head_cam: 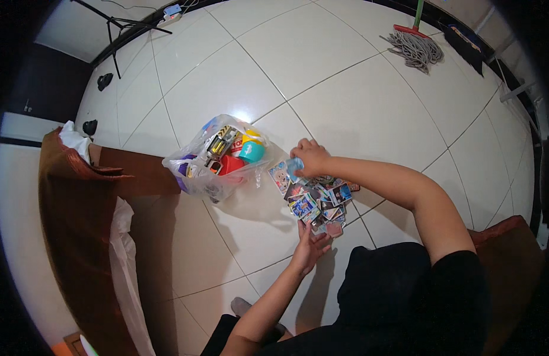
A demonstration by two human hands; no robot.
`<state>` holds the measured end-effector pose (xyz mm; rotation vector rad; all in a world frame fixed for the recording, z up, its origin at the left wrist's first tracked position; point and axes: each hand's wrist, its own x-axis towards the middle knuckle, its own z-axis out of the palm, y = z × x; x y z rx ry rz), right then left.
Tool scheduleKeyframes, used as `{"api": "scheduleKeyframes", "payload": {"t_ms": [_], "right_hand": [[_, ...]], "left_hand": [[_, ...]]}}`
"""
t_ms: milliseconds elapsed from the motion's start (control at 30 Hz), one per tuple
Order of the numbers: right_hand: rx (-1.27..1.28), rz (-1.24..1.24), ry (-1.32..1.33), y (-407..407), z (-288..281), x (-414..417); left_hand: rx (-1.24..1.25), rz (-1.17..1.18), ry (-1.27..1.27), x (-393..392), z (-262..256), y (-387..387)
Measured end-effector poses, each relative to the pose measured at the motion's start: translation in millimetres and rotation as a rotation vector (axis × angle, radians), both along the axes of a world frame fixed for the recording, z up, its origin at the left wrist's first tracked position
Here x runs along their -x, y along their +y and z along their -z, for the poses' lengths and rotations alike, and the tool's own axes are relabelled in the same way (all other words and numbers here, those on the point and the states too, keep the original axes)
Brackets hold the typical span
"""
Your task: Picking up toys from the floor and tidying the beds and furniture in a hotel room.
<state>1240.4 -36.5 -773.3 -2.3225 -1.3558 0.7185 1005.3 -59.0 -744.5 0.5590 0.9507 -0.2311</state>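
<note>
On the tiled floor lies a loose pile of picture cards (304, 205), overlapping each other. My right hand (311, 156) is over the far edge of the pile, its fingers around a small clear light-blue plastic piece (295, 167) whose exact kind I cannot tell. At the pile's near edge is my left hand (308, 252), fingers apart and palm turned up, holding nothing. A pinkish piece (334, 229) lies just beyond its fingers. Left of the cards stands an open clear plastic bag (212, 189) with a toy vehicle (222, 143), a teal cup (252, 151) and a red plastic piece (231, 165).
A brown covered piece of furniture (79, 231) stands at the left, with a white cloth (125, 262) along it. At the back right are a string mop (415, 50) and a dark broom head (465, 48). Black stand legs (116, 24) and a power strip (170, 18) are at the back left.
</note>
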Motion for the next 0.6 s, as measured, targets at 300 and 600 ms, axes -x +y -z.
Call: {"api": "scheduleKeyframes", "payload": {"t_ms": [300,600], "right_hand": [[-0.246,-0.010,0.392,-52,5,-2],[0.167,0.434,-0.026,-135,2,-34]], "left_hand": [[-0.080,0.093,-0.040,-5,-3,25],[-0.390,0.185,0.019,-18,11,76]]}}
